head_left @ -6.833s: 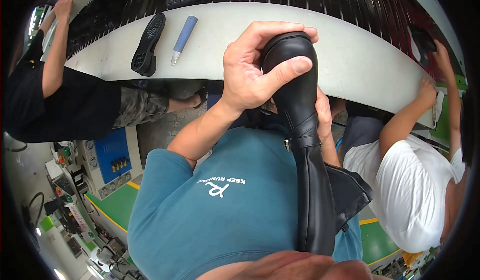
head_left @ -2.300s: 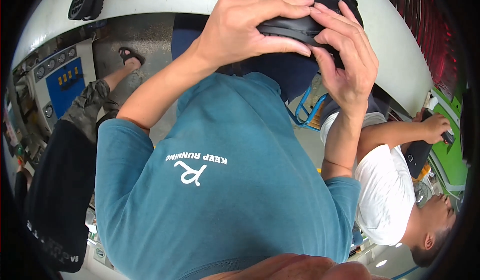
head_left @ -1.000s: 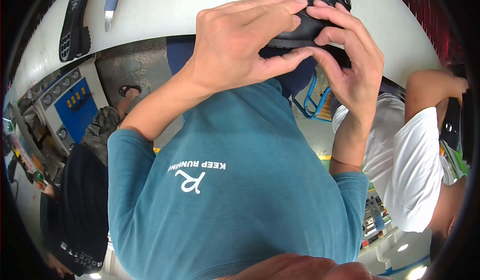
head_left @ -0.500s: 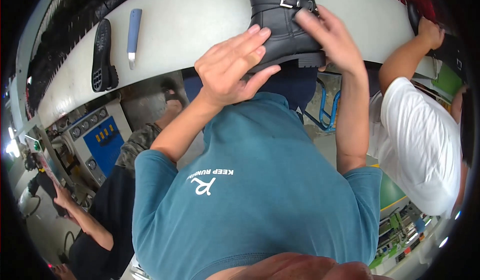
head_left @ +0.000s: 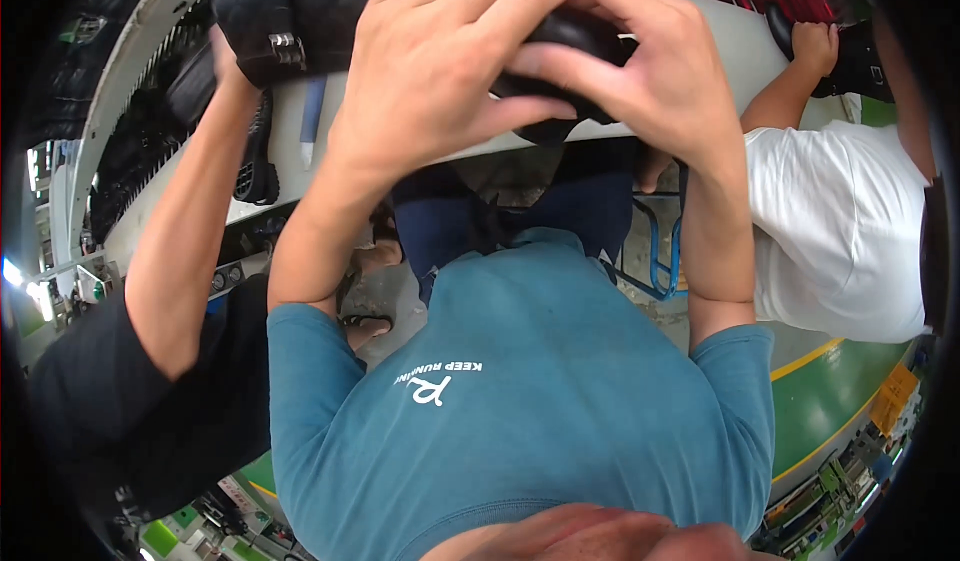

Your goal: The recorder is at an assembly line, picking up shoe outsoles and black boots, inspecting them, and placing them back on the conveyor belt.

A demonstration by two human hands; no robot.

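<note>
Both my hands are on a black leather boot [head_left: 575, 36] at the table's front edge. My left hand [head_left: 450, 71] lies over it with long fingers stretched across and the thumb apart below, hiding much of it. My right hand [head_left: 650, 66] is curled round its rounded end, thumb across the front. To the left lies a black boot part with straps and a silver buckle [head_left: 287, 49]; my left hand covers the place between, so I cannot tell whether it is one boot or two. A co-worker's hand [head_left: 228, 61] is at its left end.
A blue-handled knife [head_left: 313, 116] and a black shoe sole [head_left: 260, 161] lie on the white table [head_left: 730, 41], left of my arm. The co-worker's forearm [head_left: 185, 221] reaches in beside them. On the right, a person in white [head_left: 840, 231] handles another black boot.
The boot, upright before, is now mostly covered by my hands, which have moved up and closer together. The co-worker on the left has reached over the table, where a buckled boot part now shows.
</note>
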